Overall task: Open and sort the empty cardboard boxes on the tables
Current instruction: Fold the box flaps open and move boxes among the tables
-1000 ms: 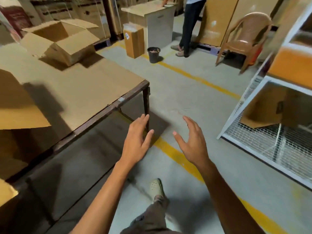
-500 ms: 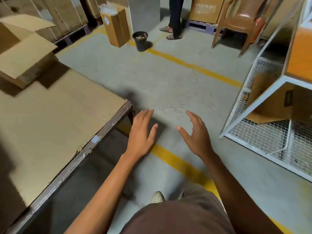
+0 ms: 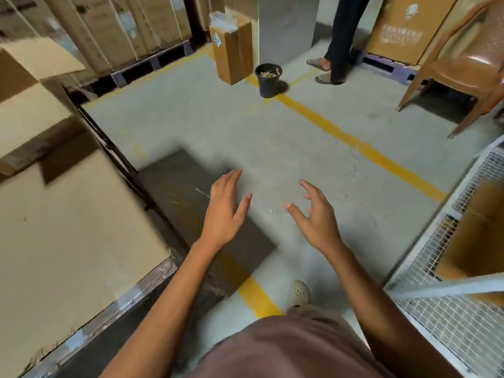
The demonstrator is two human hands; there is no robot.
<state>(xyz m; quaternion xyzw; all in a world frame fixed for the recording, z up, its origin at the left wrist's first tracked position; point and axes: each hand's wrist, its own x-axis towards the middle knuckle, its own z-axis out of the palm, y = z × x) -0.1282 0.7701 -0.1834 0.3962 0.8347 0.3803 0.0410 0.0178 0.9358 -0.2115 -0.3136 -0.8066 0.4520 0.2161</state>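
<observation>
An opened cardboard box with its flaps up sits at the far left on the table, whose top is covered in brown cardboard. My left hand hovers over the floor just past the table's corner, fingers straight and holding nothing. My right hand floats beside it, fingers spread and loosely bent, also holding nothing. Both hands are well apart from the box. Another brown box lies inside the white wire rack at the right.
A tall narrow carton and a small black bin stand on the floor ahead. A person's legs stand beyond them. A brown plastic chair is at the upper right. Yellow lines cross the concrete floor. Strapped cartons line the back wall.
The view has swung right and down along the table edge, so the open box slid to the far left. Both hands stay raised and empty.
</observation>
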